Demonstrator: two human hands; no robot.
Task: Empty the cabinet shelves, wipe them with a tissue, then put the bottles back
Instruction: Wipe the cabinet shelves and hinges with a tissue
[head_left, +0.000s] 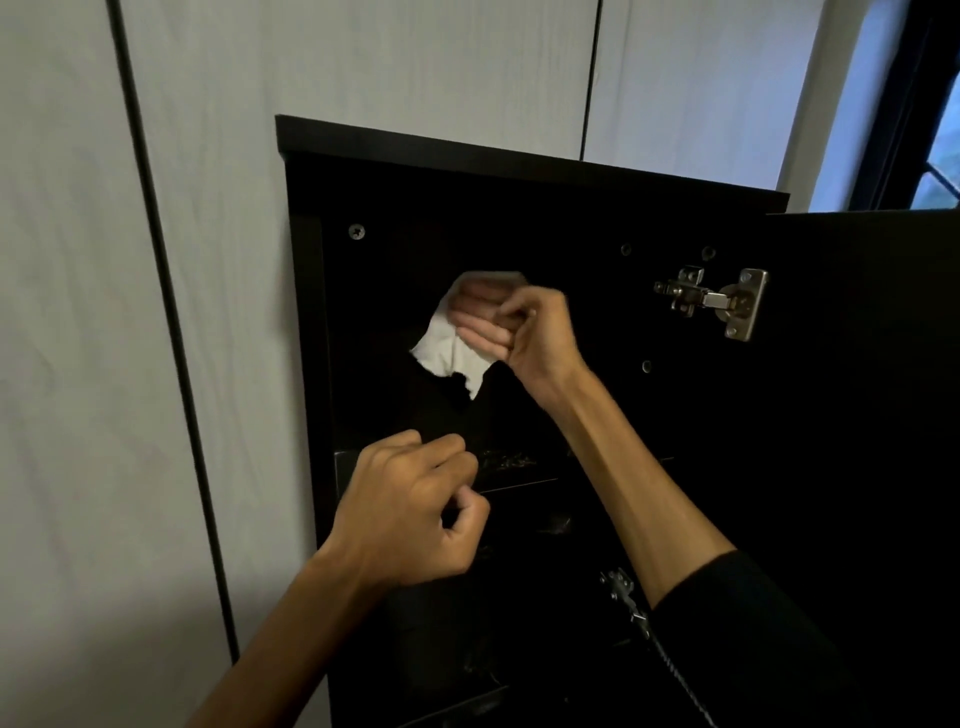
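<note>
While the dark cabinet (467, 171) stands with its door (857, 415) swung out to the right, a white tissue (452, 351) is held inside the upper compartment by the right hand (524, 332). The tissue is pinned under the flattened fingers (485, 338), which are pressed toward the back panel, and the thumb appears curled over its top edge. Most of the sheet lies to the left of and below the palm, so a stroke leftward or downward would be led by the paper, it is judged. Its lower edge is ragged and torn, with one strip hanging toward the shelf (519, 465) beneath; it is crumpled, thin and limp, and further tearing under hard rubbing seems likely.

Lower and to the left, the left hand (410, 512) is seen just in front of the shelf's front edge, its fingers curled loosely with the thumb tucked near them; nothing is seen held in it. The shelf is closer to this hand, but the tissue is not. Pale scuffs or dust are visible on the shelf surface. No bottles are seen on the shelves in view, so the wiping step is taken to be under way. Two metal hinges (717, 301) are seen at the right side.
</note>
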